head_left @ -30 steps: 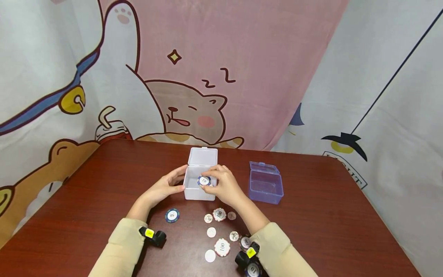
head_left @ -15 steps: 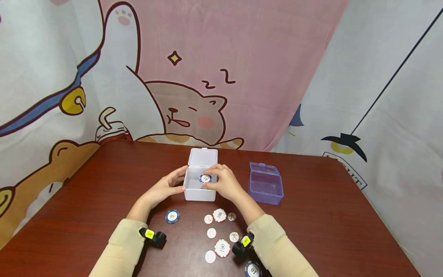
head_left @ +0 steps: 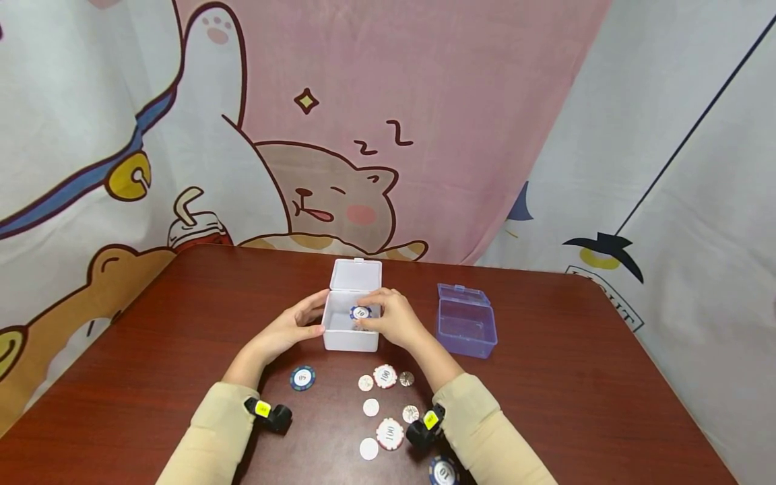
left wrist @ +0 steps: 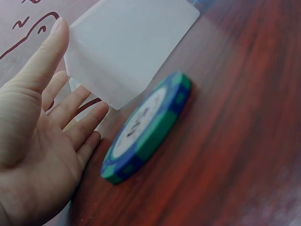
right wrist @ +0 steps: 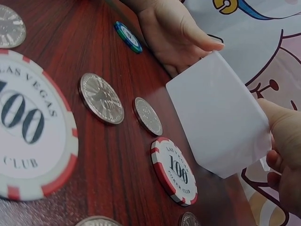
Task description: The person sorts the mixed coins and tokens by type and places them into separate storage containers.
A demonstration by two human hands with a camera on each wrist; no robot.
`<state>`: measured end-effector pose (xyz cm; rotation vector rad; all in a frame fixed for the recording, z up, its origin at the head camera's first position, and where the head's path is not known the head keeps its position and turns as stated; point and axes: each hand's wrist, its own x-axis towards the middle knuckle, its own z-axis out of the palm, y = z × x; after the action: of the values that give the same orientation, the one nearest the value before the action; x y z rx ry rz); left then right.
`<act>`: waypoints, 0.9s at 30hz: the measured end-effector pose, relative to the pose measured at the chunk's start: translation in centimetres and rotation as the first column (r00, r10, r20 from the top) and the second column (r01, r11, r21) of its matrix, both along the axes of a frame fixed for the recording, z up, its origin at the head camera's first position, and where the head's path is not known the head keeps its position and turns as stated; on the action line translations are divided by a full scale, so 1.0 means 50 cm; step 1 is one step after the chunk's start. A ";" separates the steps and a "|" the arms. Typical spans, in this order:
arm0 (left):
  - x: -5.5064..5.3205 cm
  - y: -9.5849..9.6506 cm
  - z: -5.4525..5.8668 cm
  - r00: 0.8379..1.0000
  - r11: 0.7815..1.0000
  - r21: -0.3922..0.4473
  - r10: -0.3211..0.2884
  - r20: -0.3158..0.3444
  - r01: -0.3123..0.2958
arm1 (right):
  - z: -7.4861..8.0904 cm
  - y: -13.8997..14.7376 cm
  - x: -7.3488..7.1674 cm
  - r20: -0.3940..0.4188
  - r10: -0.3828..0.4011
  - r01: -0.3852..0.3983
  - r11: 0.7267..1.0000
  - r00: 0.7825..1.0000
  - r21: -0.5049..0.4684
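Observation:
A white plastic box (head_left: 350,342) with its lid raised stands in the middle of the table. My left hand (head_left: 289,328) is at its left side, thumb tip against the front corner and fingers extended along the wall, as the left wrist view also shows. My right hand (head_left: 397,320) reaches over the right wall and pinches a blue-and-white poker chip (head_left: 361,312) marked 10 between thumb and index finger, inside the box. In the right wrist view the box's front wall (right wrist: 218,117) hides the chip. A blue-green poker chip (left wrist: 146,127) lies near my left hand.
To the right stands a purple see-through box (head_left: 465,330), lid raised. In front of the white box lie red-and-white chips (head_left: 390,434) marked 100, several silver coins (right wrist: 101,99) and a blue chip (head_left: 444,471). A printed curtain (head_left: 473,135) hangs behind the table.
My right hand, pinching the chip, has shifted slightly back and to the right inside the white box, its forearm following. The left hand has stayed at the box.

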<state>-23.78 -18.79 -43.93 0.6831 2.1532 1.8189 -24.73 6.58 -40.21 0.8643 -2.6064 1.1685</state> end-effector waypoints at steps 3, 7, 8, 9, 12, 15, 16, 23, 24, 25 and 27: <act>-0.001 0.000 -0.001 1.000 1.000 0.014 -0.010 -0.003 0.010 | 0.000 0.000 0.001 0.011 -0.008 0.008 1.000 1.000 -0.001; -0.002 0.001 -0.003 1.000 1.000 0.018 -0.009 0.004 0.009 | -0.003 0.000 0.002 0.012 -0.017 0.018 1.000 1.000 -0.014; -0.002 0.000 -0.004 1.000 1.000 0.017 -0.008 0.003 0.008 | -0.004 0.000 0.002 0.010 -0.019 0.019 1.000 1.000 -0.021; -0.002 0.000 -0.004 1.000 1.000 0.016 -0.007 0.002 0.007 | -0.006 0.000 0.002 0.005 -0.021 0.021 0.999 1.000 -0.029; -0.003 0.001 -0.004 1.000 1.000 0.014 -0.008 0.000 0.008 | -0.009 0.001 0.005 -0.001 -0.034 0.034 0.998 0.999 -0.045; -0.002 0.001 -0.002 1.000 1.000 0.012 -0.011 -0.005 0.011 | -0.011 0.000 0.013 0.003 -0.051 0.051 0.996 0.999 -0.068; -0.001 0.001 -0.001 1.000 1.000 0.011 -0.012 -0.007 0.012 | -0.011 0.000 0.017 0.005 -0.056 0.057 0.995 0.998 -0.077; -0.001 0.002 0.001 1.000 1.000 0.011 -0.012 -0.007 0.012 | -0.016 -0.001 0.045 -0.022 -0.079 0.074 0.984 0.997 -0.164; -0.002 0.002 0.001 1.000 1.000 0.009 -0.008 -0.004 0.008 | -0.016 -0.001 0.049 -0.032 -0.082 0.076 0.982 0.996 -0.172; -0.002 0.001 0.000 1.000 1.000 0.007 -0.006 -0.003 0.006 | -0.016 -0.001 0.053 -0.041 -0.085 0.077 0.980 0.995 -0.182; -0.002 0.001 0.000 1.000 1.000 0.004 -0.003 -0.001 0.003 | -0.016 -0.002 0.061 -0.063 -0.091 0.077 0.977 0.994 -0.199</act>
<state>-23.86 -18.74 -43.95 0.6883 2.1486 1.8217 -21.69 6.48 -41.00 0.7350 -2.3967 1.3184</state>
